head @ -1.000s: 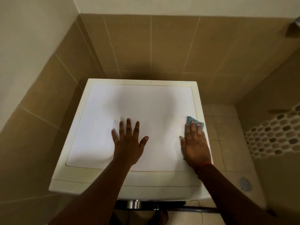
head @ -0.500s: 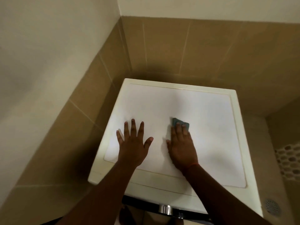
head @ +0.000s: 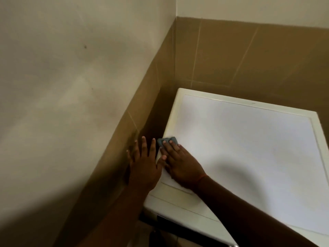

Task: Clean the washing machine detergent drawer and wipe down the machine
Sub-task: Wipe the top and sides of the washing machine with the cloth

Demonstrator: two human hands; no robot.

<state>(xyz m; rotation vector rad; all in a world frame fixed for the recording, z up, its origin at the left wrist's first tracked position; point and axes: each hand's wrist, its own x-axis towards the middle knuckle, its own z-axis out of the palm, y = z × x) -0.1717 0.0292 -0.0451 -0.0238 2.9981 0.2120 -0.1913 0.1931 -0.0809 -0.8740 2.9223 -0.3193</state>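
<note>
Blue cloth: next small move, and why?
Probably sweep the blue cloth away along the left rim toward the back wall. The right hand presses it flat at the washing machine top's left edge; the left hand is off that edge.

No writing, label, brand or number can be read anywhere, neither on the machine nor the walls.

R hand (head: 181, 164) w/ blue cloth (head: 166, 141) slid from machine top (head: 249, 148) right edge to its left edge; L hand (head: 144, 164) shifted off left side.
</note>
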